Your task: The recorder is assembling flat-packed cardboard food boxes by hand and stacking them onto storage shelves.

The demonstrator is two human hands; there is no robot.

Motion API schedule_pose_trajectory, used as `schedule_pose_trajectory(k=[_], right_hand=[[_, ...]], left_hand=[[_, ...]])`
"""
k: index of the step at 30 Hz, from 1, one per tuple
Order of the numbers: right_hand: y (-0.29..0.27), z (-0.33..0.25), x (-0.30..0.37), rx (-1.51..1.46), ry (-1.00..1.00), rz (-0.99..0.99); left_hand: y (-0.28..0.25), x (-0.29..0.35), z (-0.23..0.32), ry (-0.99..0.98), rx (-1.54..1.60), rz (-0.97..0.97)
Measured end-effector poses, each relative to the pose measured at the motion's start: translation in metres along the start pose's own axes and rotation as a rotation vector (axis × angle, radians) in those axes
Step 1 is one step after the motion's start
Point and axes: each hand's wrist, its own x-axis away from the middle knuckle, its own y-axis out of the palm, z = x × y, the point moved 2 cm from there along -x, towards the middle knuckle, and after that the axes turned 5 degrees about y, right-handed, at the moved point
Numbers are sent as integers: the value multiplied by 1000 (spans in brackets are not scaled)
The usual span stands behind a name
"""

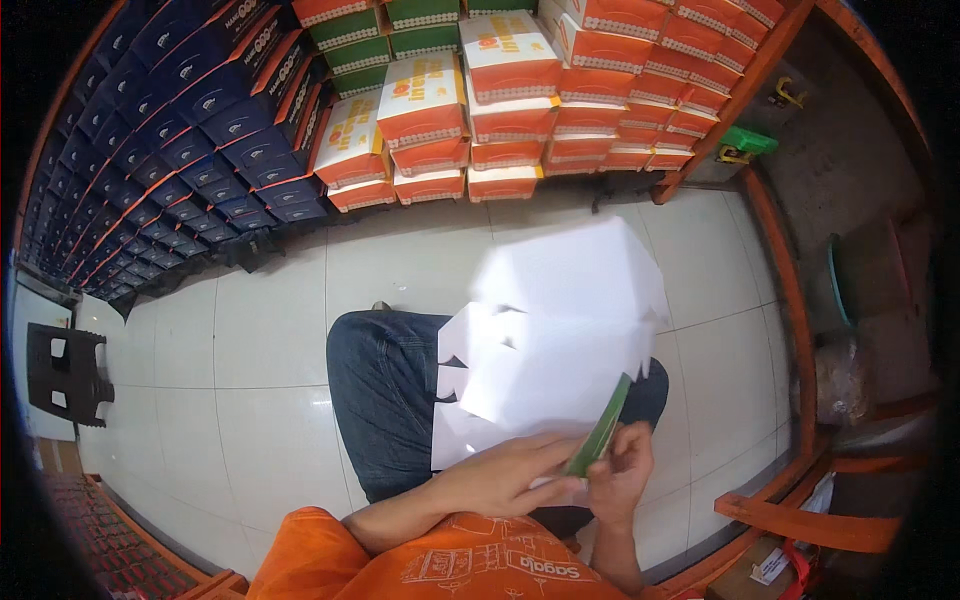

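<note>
A flat-cut white cardboard box [560, 350], partly folded, rests across my lap with its pale inner side up. Its upper panel is smeared by motion, and notched tabs show along the left edge. A green outer side shows on a narrow upturned flap [605, 425] at the lower right. My right hand [622, 468] pinches this flap near its lower end. From the left, my left hand [515, 475] reaches across the near edge of the card, its fingers and thumb closed on the card beside the flap. Some of its fingertips are hidden behind the flap.
Stacked orange-and-white boxes [425, 110] and green boxes [360, 55] stand ahead, dark blue boxes [190, 120] at left. A dark plastic stool [68, 375] is far left on the tiled floor [270, 430]. Orange wooden beams [790, 300] frame the right side.
</note>
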Motion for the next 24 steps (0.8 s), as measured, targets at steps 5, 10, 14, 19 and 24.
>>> schedule_pose_trajectory(k=[5,10,14,19,24], right_hand=[[16,-18,-44,261,164,-121],[32,-21,-43,497,208,-454],[33,-8,-43,670,125,-239],[31,-27,-46,303,193,-341],[38,-32,-42,355,285,-106]], left_hand=[[-40,39,10,-207,107,272],[-53,59,-9,-333,167,247],[-52,66,-9,-288,120,334],[-52,68,-30,-383,235,279],[-51,54,-23,-233,395,195]])
